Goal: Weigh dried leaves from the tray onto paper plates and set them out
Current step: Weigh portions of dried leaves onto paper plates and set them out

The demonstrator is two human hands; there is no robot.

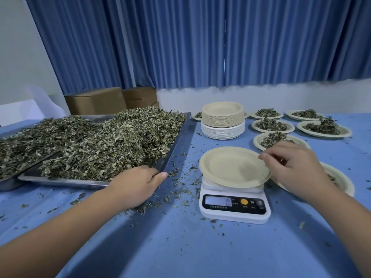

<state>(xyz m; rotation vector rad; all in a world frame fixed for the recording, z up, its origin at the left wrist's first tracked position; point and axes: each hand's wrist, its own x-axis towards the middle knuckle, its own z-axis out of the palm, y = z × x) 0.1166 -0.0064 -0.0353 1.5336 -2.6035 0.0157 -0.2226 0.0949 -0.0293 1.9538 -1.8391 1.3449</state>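
A metal tray [177, 144] heaped with dried leaves [112, 143] lies at the left of the blue table. My left hand [138, 184] grips its near right corner, fingers over the rim and thumb along the outside. An empty paper plate [228, 167] sits on the white digital scale [234, 209], whose lit display I cannot read for certain. My right hand [295, 169] holds that plate's right rim with curled fingers. Several plates with leaf portions [271, 125] are laid out at the back right.
A tall stack of empty plates [222, 119] stands behind the scale. Another leaf plate [343, 182] lies partly under my right wrist. A second tray [8, 183] overlaps at far left. Cardboard boxes [96, 101] stand behind. Leaf crumbs litter the tablecloth [180, 247].
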